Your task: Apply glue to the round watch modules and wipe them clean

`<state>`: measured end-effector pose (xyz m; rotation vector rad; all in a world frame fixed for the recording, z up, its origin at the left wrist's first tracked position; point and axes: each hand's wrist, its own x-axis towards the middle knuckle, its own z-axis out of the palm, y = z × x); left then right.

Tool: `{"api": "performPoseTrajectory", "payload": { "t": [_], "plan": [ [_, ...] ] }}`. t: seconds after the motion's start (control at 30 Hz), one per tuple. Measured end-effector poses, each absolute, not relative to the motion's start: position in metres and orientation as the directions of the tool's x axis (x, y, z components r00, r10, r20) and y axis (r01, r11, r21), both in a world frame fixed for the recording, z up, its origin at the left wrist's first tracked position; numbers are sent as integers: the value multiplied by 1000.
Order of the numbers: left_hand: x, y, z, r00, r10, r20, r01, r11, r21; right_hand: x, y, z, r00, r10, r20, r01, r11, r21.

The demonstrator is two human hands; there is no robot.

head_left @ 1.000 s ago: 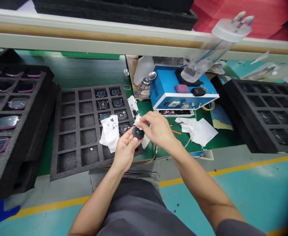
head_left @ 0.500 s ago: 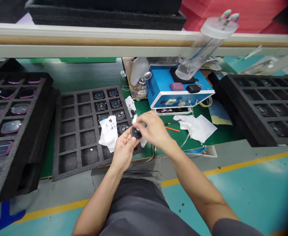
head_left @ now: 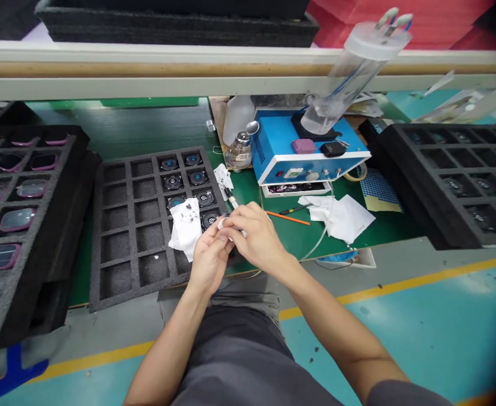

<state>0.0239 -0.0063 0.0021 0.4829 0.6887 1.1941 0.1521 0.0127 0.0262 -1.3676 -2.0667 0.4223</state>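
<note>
My left hand (head_left: 207, 256) is cupped round a small round black part, now almost hidden by the fingers of both hands. My right hand (head_left: 254, 237) pinches a small white wipe (head_left: 222, 224) and presses it onto that part. Both hands meet over the front right corner of a black foam tray (head_left: 116, 248). The tray's right columns hold several round black parts with blue centres (head_left: 174, 181). A crumpled white cloth (head_left: 186, 225) lies on the tray just left of my hands.
A blue box unit (head_left: 302, 152) stands behind my hands, with a glass dispenser bottle (head_left: 238, 152) to its left and a clear tube (head_left: 349, 73) above it. White cloths (head_left: 336, 217) and an orange stick (head_left: 288, 218) lie to the right. More foam trays (head_left: 442, 186) flank both sides.
My right hand has slid left over the round part with the wipe, and the fingers now cover it. The part's blue centre no longer shows.
</note>
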Motion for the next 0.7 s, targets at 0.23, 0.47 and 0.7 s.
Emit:
{"api": "performPoseTrajectory", "payload": {
  "t": [0.23, 0.47, 0.7],
  "plan": [
    [23, -6, -3, 176, 952, -251, -695, 301, 654, 202, 16, 18, -10, 885, 466, 761, 309, -571],
    [25, -6, -2, 163, 963, -216, -663, 269, 699, 163, 22, 30, -154, 889, 431, 669, 415, -617],
    [24, -6, -4, 137, 961, -241, -705, 266, 658, 207, 4, 5, -46, 970, 240, 703, 202, -682]
  ]
}}
